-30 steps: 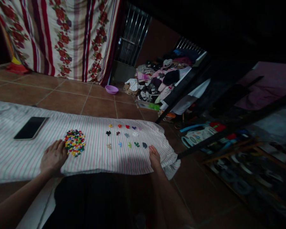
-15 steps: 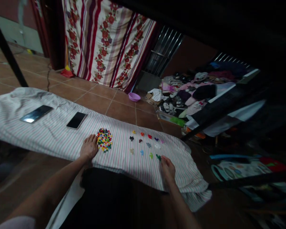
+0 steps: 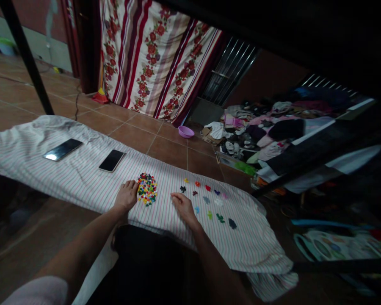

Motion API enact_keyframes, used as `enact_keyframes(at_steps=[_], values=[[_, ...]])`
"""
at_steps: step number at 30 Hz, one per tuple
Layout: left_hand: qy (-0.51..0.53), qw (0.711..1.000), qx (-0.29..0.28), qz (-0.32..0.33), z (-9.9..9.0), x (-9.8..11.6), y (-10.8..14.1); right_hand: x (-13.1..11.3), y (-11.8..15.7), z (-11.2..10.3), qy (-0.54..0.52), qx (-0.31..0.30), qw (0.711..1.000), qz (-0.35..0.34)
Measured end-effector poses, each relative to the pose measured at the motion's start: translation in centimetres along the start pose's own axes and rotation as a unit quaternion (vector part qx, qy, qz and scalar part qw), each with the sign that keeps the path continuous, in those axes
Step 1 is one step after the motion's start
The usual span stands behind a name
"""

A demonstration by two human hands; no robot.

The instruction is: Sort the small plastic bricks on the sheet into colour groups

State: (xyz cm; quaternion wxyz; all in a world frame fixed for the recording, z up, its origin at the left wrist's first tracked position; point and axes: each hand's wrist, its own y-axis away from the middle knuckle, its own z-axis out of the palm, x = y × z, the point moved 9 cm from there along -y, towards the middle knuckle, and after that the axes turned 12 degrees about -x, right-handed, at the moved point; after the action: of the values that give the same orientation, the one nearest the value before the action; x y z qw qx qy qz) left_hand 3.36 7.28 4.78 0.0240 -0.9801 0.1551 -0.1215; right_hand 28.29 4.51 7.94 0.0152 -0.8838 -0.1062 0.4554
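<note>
No txt, labels, brands, nos. or signs can be read. On the glossy phone (image 3: 63, 150) & the dark phone (image 3: 112, 161) nothing legible is seen; prints on the pale patterned item (image 3: 339, 244), far R, are too blurred.

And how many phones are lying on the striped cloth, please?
2. One dark phone lies left of the mixed pile of coloured pieces; a second phone, with a bright reflection, lies farther left on the cloth. Neither looks hidden; I see no others.
</note>
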Motion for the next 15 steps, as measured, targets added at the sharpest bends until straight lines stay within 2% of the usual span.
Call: enact_keyframes(at_steps=[5, 15], values=[[-0.011, 1.0, -0.009, 0.0, 0.0, 0.2, -0.4, -0.5, -3.7, 3.5, 0.048, -0.029, 0.998, -0.001], [-0.018, 1.0, -0.007, -0.009, -0.3, 0.3, -0.2, -0.3, -9.6, 7.1, 0.115, -0.048, 0.991, 0.049]])
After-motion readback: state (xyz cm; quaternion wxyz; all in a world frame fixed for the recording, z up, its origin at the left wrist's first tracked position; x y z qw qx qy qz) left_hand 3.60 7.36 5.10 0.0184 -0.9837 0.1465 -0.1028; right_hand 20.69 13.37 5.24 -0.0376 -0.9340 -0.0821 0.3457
